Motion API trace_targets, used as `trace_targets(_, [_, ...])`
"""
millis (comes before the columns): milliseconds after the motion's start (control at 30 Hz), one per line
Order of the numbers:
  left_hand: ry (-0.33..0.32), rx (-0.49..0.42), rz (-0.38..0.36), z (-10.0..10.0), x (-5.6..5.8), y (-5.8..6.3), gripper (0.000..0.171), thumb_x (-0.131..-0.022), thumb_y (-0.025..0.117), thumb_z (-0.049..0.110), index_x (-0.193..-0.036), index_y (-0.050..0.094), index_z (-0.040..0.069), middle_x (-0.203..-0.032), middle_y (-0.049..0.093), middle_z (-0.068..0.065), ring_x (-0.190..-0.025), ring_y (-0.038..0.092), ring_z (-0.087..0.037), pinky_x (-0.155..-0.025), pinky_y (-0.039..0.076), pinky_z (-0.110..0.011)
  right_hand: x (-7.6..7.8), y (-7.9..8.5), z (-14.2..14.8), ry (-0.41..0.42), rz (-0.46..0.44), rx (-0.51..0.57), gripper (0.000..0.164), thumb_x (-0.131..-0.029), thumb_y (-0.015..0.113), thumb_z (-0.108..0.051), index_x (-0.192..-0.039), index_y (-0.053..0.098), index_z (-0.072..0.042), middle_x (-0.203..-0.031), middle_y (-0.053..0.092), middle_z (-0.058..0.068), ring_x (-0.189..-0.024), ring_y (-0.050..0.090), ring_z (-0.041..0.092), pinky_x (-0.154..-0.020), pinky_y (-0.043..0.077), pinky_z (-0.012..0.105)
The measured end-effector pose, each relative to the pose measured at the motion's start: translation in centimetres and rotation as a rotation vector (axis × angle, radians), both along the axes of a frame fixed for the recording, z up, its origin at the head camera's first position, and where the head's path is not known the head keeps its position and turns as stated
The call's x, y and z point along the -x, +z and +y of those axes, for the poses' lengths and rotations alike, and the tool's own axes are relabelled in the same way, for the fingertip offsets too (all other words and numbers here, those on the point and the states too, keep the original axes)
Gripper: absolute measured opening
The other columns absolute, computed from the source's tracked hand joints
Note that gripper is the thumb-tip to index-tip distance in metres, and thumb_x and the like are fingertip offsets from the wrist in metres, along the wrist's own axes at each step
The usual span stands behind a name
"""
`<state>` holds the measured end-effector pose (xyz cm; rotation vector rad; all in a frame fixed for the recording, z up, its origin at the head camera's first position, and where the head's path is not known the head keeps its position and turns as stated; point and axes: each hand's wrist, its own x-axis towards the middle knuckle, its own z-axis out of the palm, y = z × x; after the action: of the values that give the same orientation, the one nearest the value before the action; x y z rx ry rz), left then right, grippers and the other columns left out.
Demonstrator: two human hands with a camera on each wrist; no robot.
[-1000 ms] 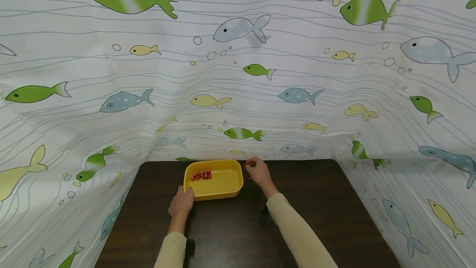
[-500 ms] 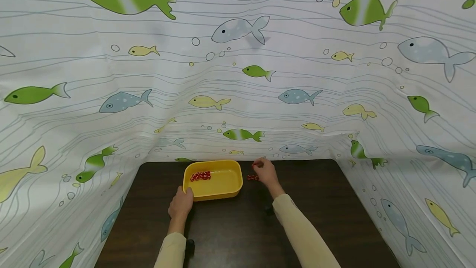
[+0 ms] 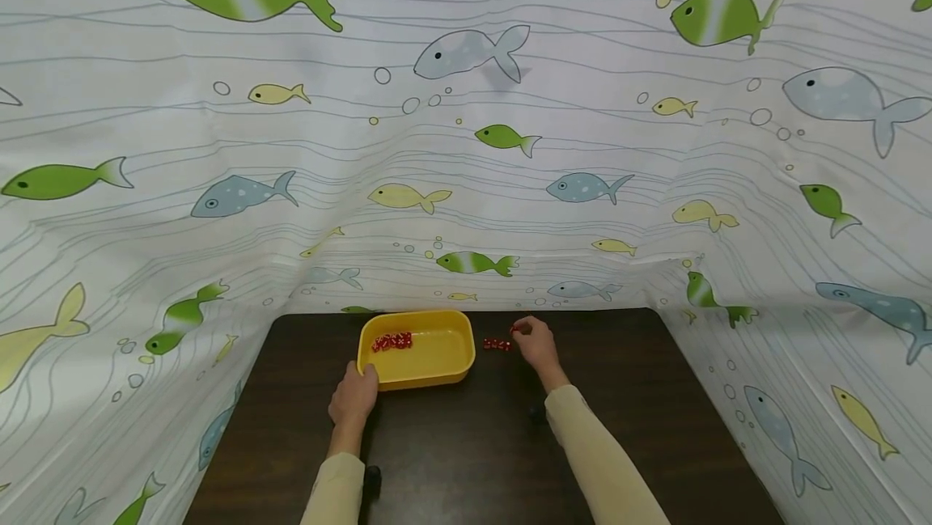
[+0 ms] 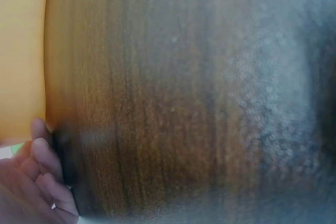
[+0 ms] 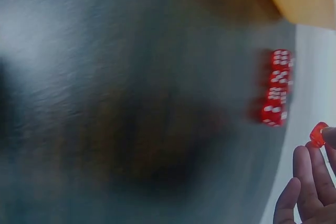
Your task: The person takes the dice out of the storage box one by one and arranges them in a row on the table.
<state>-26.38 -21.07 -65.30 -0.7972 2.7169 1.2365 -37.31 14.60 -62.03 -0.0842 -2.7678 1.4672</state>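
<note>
A yellow tray (image 3: 437,371) stands near the table's far edge with several red dice (image 3: 391,341) inside, toward its back left. My left hand (image 3: 353,395) grips the tray's front left corner, thumb over the rim; in the left wrist view its fingers (image 4: 46,153) lie beside the tray wall. To the tray's right, a short row of red dice (image 3: 497,344) with white pips sits on the table. My right hand (image 3: 537,345) pinches a single red die (image 5: 318,135) between thumb and fingertips, just right of that row and apart from it.
The dark wood table (image 3: 451,460) extends toward me and to both sides. A white curtain (image 3: 466,218) printed with fish hangs behind and along the table's sides.
My right hand has moved right, away from the tray, with the die in its fingers. The row of dice it partly covered is now uncovered. The left hand stays on the tray.
</note>
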Motion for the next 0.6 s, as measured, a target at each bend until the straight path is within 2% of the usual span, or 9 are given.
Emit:
trace_targets(133, [0.004, -0.008, -0.009, -0.1, 0.0, -0.1, 0.068, -0.108, 0.026, 0.043, -0.159, 0.035, -0.001, -0.126, 0.063, -0.03, -0.09, 0.059, -0.038, -0.082, 0.046, -0.055, -0.5, -0.6, 0.2, 0.001, -0.026, -0.035, 0.021, -0.104, 0.066, -0.013, -0.122, 0.073, -0.004, -0.12, 0.073, 0.017, -0.101, 0.068, 0.031, -0.088, 0.056, 0.051])
trace_targets(267, [0.004, -0.018, -0.011, -0.2, 0.0, -0.2, 0.069, -0.108, 0.026, 0.043, -0.16, 0.034, -0.001, -0.13, 0.062, -0.03, -0.093, 0.06, -0.039, -0.085, 0.047, -0.057, -0.3, -1.2, 0.3, -0.014, -0.042, -0.068, 0.022, -0.103, 0.066, -0.014, -0.121, 0.073, -0.005, -0.118, 0.073, 0.016, -0.1, 0.068, 0.03, -0.089, 0.056, 0.051])
trace_targets(433, [-0.004, -0.024, -0.003, -0.2, 0.0, 0.0, 0.067, -0.108, 0.026, 0.044, -0.158, 0.036, -0.001, -0.125, 0.063, -0.029, -0.09, 0.059, -0.038, -0.084, 0.046, -0.056, -0.2, -1.7, 0.2, -0.043, -0.054, -0.114, 0.02, -0.102, 0.068, -0.014, -0.119, 0.074, -0.005, -0.116, 0.074, 0.016, -0.096, 0.068, 0.03, -0.087, 0.056, 0.051])
trace_targets(600, [0.0, -0.022, -0.002, -0.2, 0.1, 0.0, 0.067, -0.109, 0.027, 0.044, -0.158, 0.036, 0.0, -0.127, 0.063, -0.029, -0.091, 0.06, -0.039, -0.085, 0.047, -0.057, -0.5, -1.8, 0.2, -0.046, -0.062, -0.125, 0.02, -0.103, 0.066, -0.014, -0.12, 0.073, -0.006, -0.117, 0.073, 0.015, -0.091, 0.068, 0.028, -0.081, 0.055, 0.048])
